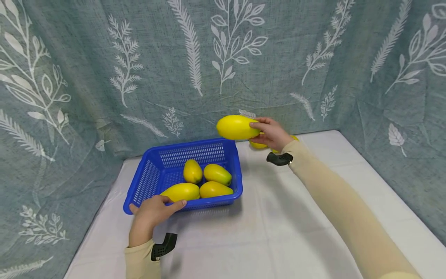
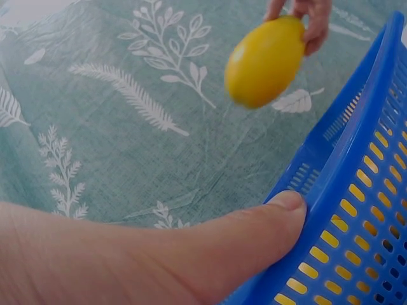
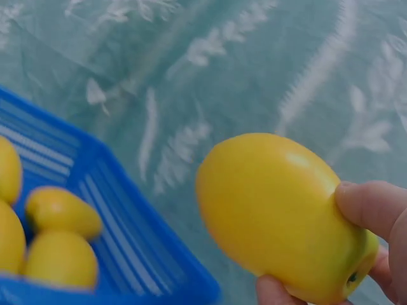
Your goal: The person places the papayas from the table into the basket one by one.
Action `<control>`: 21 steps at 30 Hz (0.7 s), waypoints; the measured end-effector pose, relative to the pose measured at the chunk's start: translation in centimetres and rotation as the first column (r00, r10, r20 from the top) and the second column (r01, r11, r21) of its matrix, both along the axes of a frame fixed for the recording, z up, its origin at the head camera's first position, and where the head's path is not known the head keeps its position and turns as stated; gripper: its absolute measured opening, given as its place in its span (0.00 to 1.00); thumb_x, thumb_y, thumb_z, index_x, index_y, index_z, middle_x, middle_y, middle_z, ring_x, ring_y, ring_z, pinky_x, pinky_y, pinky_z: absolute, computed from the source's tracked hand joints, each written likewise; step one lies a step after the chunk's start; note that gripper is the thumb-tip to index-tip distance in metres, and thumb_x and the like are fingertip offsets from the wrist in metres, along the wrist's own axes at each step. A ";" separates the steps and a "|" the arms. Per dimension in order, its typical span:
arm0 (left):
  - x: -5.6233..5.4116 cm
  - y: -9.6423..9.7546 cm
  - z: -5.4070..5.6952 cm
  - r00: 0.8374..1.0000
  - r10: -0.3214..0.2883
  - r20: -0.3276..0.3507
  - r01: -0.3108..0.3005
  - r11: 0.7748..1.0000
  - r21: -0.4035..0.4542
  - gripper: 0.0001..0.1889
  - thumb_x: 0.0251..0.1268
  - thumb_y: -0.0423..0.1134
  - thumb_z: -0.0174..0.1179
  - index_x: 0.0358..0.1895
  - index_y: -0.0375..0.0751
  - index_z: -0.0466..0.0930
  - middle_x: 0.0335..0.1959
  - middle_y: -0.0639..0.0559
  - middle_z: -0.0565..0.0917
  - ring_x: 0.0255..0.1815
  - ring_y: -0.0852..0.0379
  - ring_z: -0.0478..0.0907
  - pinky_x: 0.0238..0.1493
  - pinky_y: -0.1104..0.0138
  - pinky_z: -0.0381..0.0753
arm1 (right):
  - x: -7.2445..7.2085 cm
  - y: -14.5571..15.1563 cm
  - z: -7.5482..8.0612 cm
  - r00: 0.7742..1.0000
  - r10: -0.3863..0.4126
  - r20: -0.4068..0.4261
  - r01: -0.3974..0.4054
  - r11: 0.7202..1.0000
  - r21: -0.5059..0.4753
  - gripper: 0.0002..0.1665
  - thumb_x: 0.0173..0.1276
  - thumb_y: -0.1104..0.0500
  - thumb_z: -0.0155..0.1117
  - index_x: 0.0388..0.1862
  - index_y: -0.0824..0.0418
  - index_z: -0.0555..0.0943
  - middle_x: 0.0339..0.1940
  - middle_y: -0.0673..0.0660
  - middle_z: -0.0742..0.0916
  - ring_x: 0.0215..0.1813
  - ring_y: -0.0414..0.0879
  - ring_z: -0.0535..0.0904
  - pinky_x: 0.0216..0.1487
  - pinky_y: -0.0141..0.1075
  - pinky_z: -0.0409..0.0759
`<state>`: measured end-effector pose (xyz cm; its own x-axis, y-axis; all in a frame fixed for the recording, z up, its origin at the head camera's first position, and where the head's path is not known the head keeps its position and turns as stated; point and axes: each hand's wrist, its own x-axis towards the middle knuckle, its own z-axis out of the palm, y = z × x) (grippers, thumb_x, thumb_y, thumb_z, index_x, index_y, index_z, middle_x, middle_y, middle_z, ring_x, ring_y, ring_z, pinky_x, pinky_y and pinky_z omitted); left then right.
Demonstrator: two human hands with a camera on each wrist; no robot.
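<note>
Right hand pinches a yellow fruit by one end, thumb on one side & fingers opposite, w/ the fruit's long body jutting left of the fingertips, up off the white tabletop. Blue basket sits left of that hand & nearer the body, w/ four fruits inside; other yellow pieces lie partly hidden just behind it, exact no. unclear. Left hand has its thumb on the basket's near rim, fingers mostly hidden, hooked over it; how firm, can't tell. Main risk, imo: hold is at one end only & the surface looks smooth, so fruit could droop or slip if the thumb slackens. A low pass leftward might also clip the basket's far right corner & knock it loose. Dropped from height, it'd prob. bounce off those inside. Uneven pressure from the left hand could tip or skid the basket.
</note>
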<state>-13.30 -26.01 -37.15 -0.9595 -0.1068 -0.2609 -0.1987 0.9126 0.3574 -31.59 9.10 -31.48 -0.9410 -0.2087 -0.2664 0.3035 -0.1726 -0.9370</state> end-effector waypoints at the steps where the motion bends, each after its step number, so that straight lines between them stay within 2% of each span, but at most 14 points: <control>1: 0.0 -0.1 0.0 1.000 0.001 -0.001 -0.001 1.000 0.001 0.47 0.61 0.74 0.57 0.62 0.30 0.80 0.60 0.32 0.83 0.66 0.25 0.73 0.62 0.15 0.34 | 0.2 -0.9 0.0 1.000 0.019 -0.007 -0.019 1.000 -0.005 0.24 0.78 0.57 0.59 0.69 0.55 0.69 0.62 0.56 0.75 0.57 0.51 0.78 0.42 0.32 0.87; 3: 0.0 -0.1 -0.1 1.000 0.005 0.000 -0.005 1.000 0.004 0.47 0.62 0.74 0.57 0.62 0.30 0.80 0.60 0.32 0.83 0.67 0.25 0.73 0.62 0.15 0.34 | 0.4 -2.7 -0.2 0.998 0.055 -0.008 -0.055 0.998 -0.017 0.22 0.77 0.58 0.60 0.66 0.55 0.70 0.59 0.55 0.76 0.54 0.50 0.79 0.41 0.33 0.87; 6: 0.0 -0.1 -0.2 1.000 0.007 -0.003 -0.007 1.000 0.008 0.46 0.62 0.73 0.57 0.62 0.30 0.80 0.60 0.32 0.84 0.67 0.25 0.73 0.63 0.16 0.33 | 0.9 -5.2 -0.7 0.995 0.103 0.001 -0.103 0.995 -0.006 0.23 0.77 0.58 0.60 0.68 0.56 0.69 0.60 0.56 0.77 0.53 0.50 0.80 0.45 0.35 0.89; 9: 0.1 0.0 -0.2 1.000 0.010 -0.008 -0.010 1.000 0.011 0.45 0.62 0.73 0.58 0.61 0.31 0.81 0.57 0.34 0.85 0.65 0.26 0.75 0.63 0.16 0.34 | 1.6 -7.4 -1.3 0.989 0.149 0.010 -0.150 0.989 0.014 0.27 0.77 0.59 0.60 0.72 0.58 0.67 0.66 0.60 0.76 0.55 0.51 0.80 0.57 0.43 0.86; 11: 0.1 0.0 -0.1 1.000 0.011 -0.012 -0.011 1.000 0.008 0.44 0.62 0.72 0.58 0.61 0.31 0.81 0.56 0.35 0.86 0.64 0.27 0.76 0.63 0.16 0.34 | 2.2 -8.7 -1.8 0.982 0.186 0.014 -0.186 0.982 0.022 0.29 0.77 0.61 0.60 0.74 0.59 0.67 0.70 0.62 0.75 0.56 0.53 0.80 0.67 0.49 0.80; 13: 0.2 0.0 -0.1 1.000 0.010 -0.017 -0.010 1.000 0.005 0.44 0.62 0.72 0.58 0.60 0.31 0.82 0.55 0.35 0.87 0.63 0.28 0.77 0.63 0.16 0.35 | 2.7 -9.7 -2.3 0.976 0.219 0.021 -0.219 0.975 0.027 0.29 0.76 0.63 0.61 0.74 0.60 0.67 0.72 0.64 0.74 0.56 0.54 0.80 0.71 0.53 0.76; 16: 0.2 0.0 0.0 1.000 0.008 -0.025 -0.008 1.000 -0.001 0.43 0.62 0.72 0.58 0.60 0.32 0.82 0.55 0.35 0.87 0.63 0.29 0.77 0.63 0.16 0.36 | 3.3 -10.9 -3.1 0.965 0.259 0.043 -0.261 0.965 0.042 0.29 0.75 0.64 0.61 0.73 0.61 0.68 0.72 0.65 0.74 0.56 0.54 0.81 0.72 0.53 0.75; 21: 0.3 0.1 0.2 0.999 0.011 -0.034 -0.011 1.000 0.001 0.42 0.62 0.71 0.59 0.58 0.31 0.83 0.50 0.37 0.88 0.59 0.31 0.80 0.63 0.16 0.37 | 4.3 -12.2 -4.9 0.958 0.274 0.083 -0.283 0.950 0.135 0.31 0.73 0.63 0.65 0.73 0.61 0.70 0.65 0.64 0.79 0.47 0.50 0.84 0.62 0.47 0.84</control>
